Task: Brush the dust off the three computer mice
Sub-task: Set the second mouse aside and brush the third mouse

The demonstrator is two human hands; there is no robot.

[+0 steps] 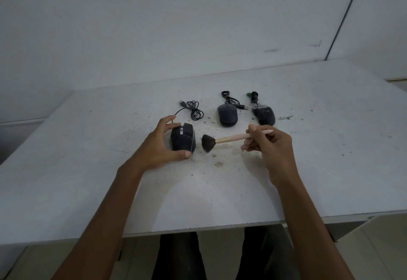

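Note:
Three dark computer mice lie on a white table (220, 191). My left hand (158, 147) grips the nearest, left mouse (183, 140) between thumb and fingers. My right hand (271, 147) holds a brush (222, 140) by its pale pink handle, with the fan of black bristles just right of that mouse, close to its side. Farther back sit the middle mouse (227, 115) and the right mouse (264, 115), both dusty, each with a bundled cable behind it.
The left mouse's coiled cable (193, 109) lies behind it. Dust and brown crumbs (218, 164) are scattered on the table around the mice. A white wall rises behind the table. The table's near edge runs below my forearms, with my legs under it.

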